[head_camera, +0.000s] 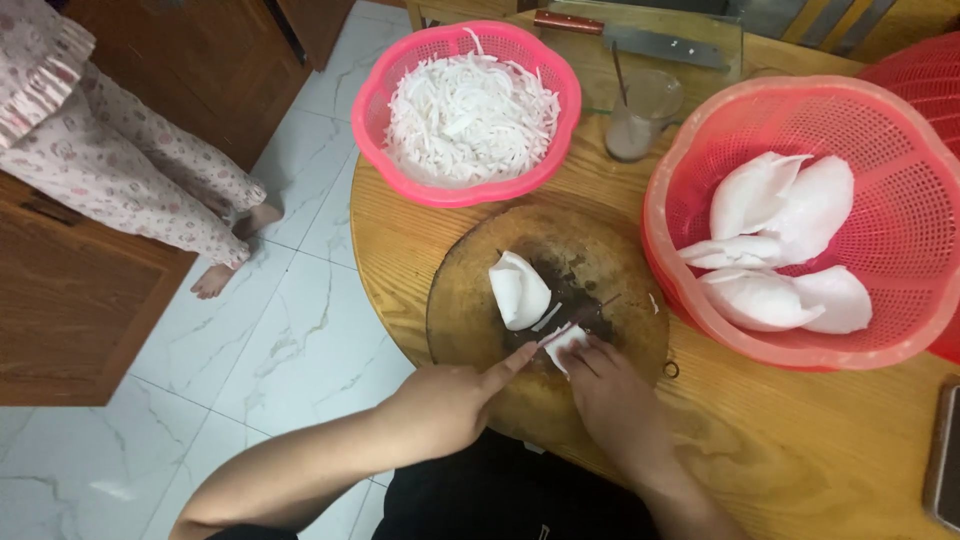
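On a round dark wooden cutting board (470, 310), my left hand (445, 405) grips a knife (580, 318), index finger stretched along its back. The thin blade is seen edge-on, resting on a small white coconut piece (562, 343). My right hand (612, 395) presses that piece down with its fingertips. A larger curved piece of white coconut flesh (518, 290) lies on the board just left of the blade. A thin white sliver (546, 318) lies between them.
A pink basket (372, 95) of white shreds stands at the back. A red basket (672, 265) with big coconut pieces is at the right. Behind are a glass (640, 112) and a cleaver (640, 40). A phone (945, 455) lies right. A person's legs (150, 170) stand left.
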